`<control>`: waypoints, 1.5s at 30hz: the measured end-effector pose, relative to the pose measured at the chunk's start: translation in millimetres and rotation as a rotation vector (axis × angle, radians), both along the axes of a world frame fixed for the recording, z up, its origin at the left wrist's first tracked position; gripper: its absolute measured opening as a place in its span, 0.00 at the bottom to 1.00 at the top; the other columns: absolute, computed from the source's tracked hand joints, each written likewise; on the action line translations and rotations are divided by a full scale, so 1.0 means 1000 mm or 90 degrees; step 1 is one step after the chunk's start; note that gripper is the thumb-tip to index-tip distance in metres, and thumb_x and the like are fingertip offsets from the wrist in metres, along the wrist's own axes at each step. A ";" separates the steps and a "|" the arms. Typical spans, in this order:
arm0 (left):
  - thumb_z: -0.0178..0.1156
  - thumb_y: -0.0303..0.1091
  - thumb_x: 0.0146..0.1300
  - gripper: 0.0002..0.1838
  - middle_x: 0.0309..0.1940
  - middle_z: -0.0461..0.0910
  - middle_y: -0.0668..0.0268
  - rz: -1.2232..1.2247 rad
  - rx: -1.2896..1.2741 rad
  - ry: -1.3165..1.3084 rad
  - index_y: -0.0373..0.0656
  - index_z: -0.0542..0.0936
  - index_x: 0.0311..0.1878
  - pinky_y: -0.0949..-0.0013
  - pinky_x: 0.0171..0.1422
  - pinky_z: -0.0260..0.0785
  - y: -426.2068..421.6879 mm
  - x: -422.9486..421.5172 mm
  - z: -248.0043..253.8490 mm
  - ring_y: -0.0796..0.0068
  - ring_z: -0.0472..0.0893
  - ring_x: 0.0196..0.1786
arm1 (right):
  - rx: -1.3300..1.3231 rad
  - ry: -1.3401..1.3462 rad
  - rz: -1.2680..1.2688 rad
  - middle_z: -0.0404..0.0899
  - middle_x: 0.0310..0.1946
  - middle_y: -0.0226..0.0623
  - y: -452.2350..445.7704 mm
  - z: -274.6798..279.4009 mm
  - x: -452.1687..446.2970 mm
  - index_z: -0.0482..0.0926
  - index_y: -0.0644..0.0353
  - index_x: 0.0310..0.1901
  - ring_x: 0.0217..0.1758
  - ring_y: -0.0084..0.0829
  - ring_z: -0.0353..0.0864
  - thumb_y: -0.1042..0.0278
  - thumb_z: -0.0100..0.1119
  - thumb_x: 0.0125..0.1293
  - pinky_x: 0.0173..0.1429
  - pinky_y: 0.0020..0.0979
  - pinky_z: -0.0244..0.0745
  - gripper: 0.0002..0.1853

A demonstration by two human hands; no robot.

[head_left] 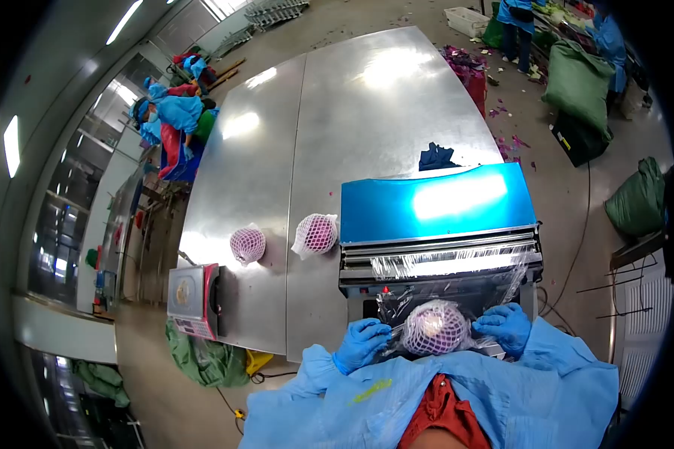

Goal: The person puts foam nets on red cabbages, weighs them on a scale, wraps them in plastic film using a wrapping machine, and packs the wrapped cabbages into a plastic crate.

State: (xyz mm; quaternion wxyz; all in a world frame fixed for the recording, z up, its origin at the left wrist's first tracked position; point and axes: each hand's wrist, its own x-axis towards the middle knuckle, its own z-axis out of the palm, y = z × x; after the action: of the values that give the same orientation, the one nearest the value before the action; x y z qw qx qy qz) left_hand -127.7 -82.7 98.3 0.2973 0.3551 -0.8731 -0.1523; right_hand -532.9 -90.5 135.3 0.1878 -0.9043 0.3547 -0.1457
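A red cabbage [433, 329] in a white foam net sits on clear plastic film right in front of me. To its left, my left hand [363, 344], in a blue glove, has its fingers closed at the edge of the film. On the other side, my right hand [506, 328], also gloved in blue, pinches the film near the cabbage. The clear film [464, 288] stretches up to the wrapping machine [438, 206] with a shiny blue cover, just beyond the cabbage. The fingertips of both hands are partly hard to make out.
Two more netted red cabbages, one nearer [316, 234] and one farther left [248, 245], rest on the steel table [269, 172]. A red-edged scale [193, 299] stands at the table's left corner. Dark blue cloth [437, 156] lies behind the machine. Co-workers [174, 116] are at left and far right.
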 end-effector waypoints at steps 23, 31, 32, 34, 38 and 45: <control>0.63 0.28 0.61 0.04 0.29 0.76 0.59 0.414 0.142 0.274 0.38 0.79 0.32 0.64 0.37 0.71 -0.009 -0.108 -0.035 0.59 0.77 0.31 | 0.038 0.084 -0.516 0.80 0.27 0.39 0.029 -0.043 0.053 0.76 0.58 0.33 0.30 0.36 0.82 0.64 0.58 0.67 0.33 0.35 0.74 0.08; 0.61 0.30 0.63 0.08 0.36 0.81 0.61 0.143 0.464 0.594 0.35 0.82 0.40 0.73 0.46 0.72 -0.032 -0.132 -0.042 0.73 0.80 0.39 | -0.128 -0.049 -0.444 0.81 0.28 0.38 0.020 -0.068 0.081 0.76 0.59 0.35 0.29 0.33 0.82 0.67 0.60 0.65 0.34 0.32 0.75 0.06; 0.60 0.31 0.65 0.09 0.37 0.82 0.61 0.095 0.580 0.685 0.34 0.81 0.41 0.73 0.47 0.72 -0.032 -0.138 -0.037 0.74 0.80 0.39 | -0.123 -0.085 -0.443 0.81 0.28 0.38 0.020 -0.067 0.080 0.76 0.59 0.35 0.29 0.33 0.82 0.67 0.60 0.65 0.34 0.31 0.75 0.06; 0.56 0.38 0.69 0.15 0.40 0.82 0.62 0.001 0.749 0.791 0.33 0.81 0.43 0.73 0.50 0.73 -0.033 -0.147 -0.026 0.75 0.81 0.41 | -0.069 -0.179 -0.446 0.81 0.29 0.37 0.021 -0.061 0.071 0.76 0.59 0.36 0.29 0.32 0.82 0.68 0.61 0.65 0.34 0.31 0.75 0.05; 0.49 0.45 0.73 0.21 0.46 0.83 0.60 -0.069 1.268 0.813 0.34 0.79 0.49 0.68 0.56 0.75 -0.034 -0.149 0.012 0.71 0.82 0.47 | 0.117 -0.444 -0.440 0.79 0.30 0.39 0.035 -0.031 0.055 0.79 0.57 0.38 0.32 0.38 0.81 0.63 0.64 0.62 0.36 0.34 0.76 0.09; 0.50 0.50 0.70 0.31 0.62 0.72 0.57 -0.252 1.230 0.499 0.35 0.66 0.67 0.62 0.70 0.64 -0.017 -0.105 0.040 0.67 0.74 0.62 | 0.099 -0.383 -0.449 0.77 0.30 0.39 0.071 -0.001 0.093 0.79 0.57 0.38 0.30 0.39 0.81 0.61 0.55 0.70 0.34 0.35 0.76 0.09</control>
State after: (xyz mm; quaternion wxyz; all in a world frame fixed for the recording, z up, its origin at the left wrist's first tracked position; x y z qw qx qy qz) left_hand -232.8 -99.5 138.1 0.1197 0.2184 -0.2673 -0.9309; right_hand -439.9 -19.7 134.7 0.2886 -0.6293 0.5800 -0.4293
